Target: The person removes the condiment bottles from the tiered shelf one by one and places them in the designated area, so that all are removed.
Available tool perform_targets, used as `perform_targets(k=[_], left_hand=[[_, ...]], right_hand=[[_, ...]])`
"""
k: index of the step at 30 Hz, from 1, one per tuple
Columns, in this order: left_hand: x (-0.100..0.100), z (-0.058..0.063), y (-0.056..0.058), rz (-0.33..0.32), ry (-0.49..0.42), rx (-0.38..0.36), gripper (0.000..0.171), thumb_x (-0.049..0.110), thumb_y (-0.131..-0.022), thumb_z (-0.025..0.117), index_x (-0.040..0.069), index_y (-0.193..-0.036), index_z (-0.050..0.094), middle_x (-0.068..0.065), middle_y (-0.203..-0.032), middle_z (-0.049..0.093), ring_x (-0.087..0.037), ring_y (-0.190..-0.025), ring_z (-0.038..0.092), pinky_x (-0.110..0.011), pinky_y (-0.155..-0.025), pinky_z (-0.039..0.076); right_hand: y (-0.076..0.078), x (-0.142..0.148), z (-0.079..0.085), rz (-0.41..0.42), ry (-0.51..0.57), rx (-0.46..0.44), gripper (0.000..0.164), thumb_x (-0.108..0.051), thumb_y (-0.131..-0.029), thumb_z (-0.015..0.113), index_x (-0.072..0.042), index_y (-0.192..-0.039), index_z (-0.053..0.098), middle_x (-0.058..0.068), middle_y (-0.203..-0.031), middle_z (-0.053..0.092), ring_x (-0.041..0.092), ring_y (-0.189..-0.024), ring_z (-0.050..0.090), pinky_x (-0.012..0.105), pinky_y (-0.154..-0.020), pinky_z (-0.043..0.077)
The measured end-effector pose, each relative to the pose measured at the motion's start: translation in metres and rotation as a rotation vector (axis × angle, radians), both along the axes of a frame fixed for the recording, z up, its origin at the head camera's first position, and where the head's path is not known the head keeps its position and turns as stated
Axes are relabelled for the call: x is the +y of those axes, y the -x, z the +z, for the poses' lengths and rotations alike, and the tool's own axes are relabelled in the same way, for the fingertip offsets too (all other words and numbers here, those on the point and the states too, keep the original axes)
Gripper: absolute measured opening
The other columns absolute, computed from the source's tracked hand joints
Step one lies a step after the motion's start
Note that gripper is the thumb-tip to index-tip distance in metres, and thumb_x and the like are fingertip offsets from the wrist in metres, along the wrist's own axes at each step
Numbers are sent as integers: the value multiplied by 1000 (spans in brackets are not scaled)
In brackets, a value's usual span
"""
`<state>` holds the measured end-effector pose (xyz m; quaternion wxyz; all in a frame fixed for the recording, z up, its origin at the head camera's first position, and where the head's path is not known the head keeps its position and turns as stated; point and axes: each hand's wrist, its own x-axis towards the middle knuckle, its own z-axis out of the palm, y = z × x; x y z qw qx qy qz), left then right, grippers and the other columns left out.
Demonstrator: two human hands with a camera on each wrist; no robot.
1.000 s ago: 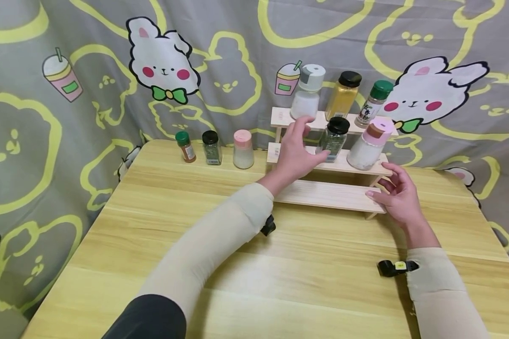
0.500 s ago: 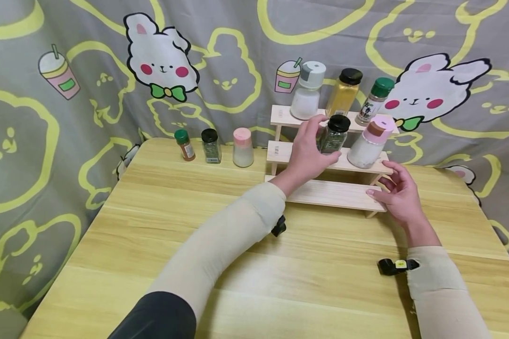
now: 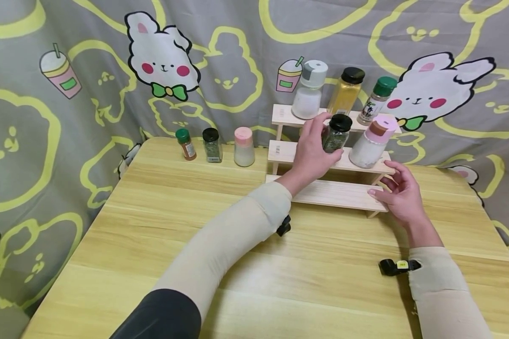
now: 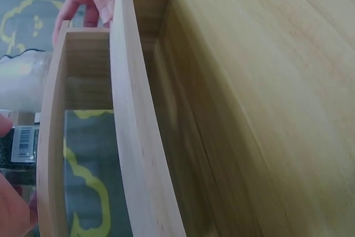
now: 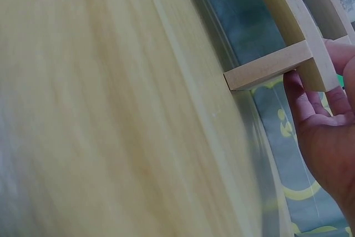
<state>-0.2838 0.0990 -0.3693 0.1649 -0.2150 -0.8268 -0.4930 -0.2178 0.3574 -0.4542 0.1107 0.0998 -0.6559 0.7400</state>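
Note:
My left hand (image 3: 313, 153) grips a black-capped spice jar (image 3: 338, 134) of dried green herbs on the middle shelf of a three-tier wooden rack (image 3: 335, 194). Its thumb lies at the front and its fingers pass behind the glass. The jar's barcode label (image 4: 23, 145) shows in the left wrist view, at the shelf edge. At the rack's right end my right hand (image 3: 400, 193) holds on, thumb on the bottom shelf and fingers by the middle one. Right of the jar stands a pink-capped shaker (image 3: 369, 146) of white grains.
On the top shelf stand a grey-capped shaker (image 3: 307, 96), a yellow spice jar (image 3: 345, 94) and a green-capped bottle (image 3: 374, 103). Left of the rack, a small green-capped jar (image 3: 187, 146), a black-capped herb jar (image 3: 212, 148) and a pink-capped shaker (image 3: 243, 150) line the table's back edge by the curtain (image 3: 229, 61).
My left hand has moved right along the middle shelf and closed round the herb jar, which stands about where it was. The right hand keeps its hold on the rack.

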Motion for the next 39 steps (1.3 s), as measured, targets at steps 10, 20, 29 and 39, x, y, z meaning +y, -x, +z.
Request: perform_targets(k=[10, 20, 29, 39], left_hand=[[6, 1, -4, 65, 25, -14, 88, 21, -76, 88, 24, -145, 34, -5, -130, 42, -11, -110, 47, -21, -92, 41], [5, -1, -7, 70, -29, 20, 86, 13, -73, 87, 21, -143, 38, -4, -126, 45, -9, -107, 49, -20, -88, 40], [-7, 7, -10, 41, -101, 66, 82, 10, -71, 87, 18, -140, 42, -6, -123, 48, -11, -107, 50, -21, -90, 41], [-25, 13, -17, 41, -146, 81, 81, 9, -72, 86, 18, -140, 43, -6, -119, 49, -13, -106, 51, -22, -84, 43]], right_hand=[[1, -1, 0, 13, 17, 6, 84, 41, -70, 56, -3, -141, 48, 10, -127, 55, 21, -109, 61, 25, -83, 54], [1, -2, -1, 15, 18, 3, 84, 41, -70, 56, -3, -142, 48, 10, -128, 54, 24, -110, 60, 25, -83, 54], [1, -2, 1, 17, 40, 12, 85, 43, -70, 53, -3, -141, 49, 9, -127, 57, 23, -110, 61, 26, -82, 55], [-1, -2, 1, 1, 35, 10, 84, 42, -69, 54, -3, -140, 50, 8, -125, 58, 22, -107, 61, 24, -82, 54]])
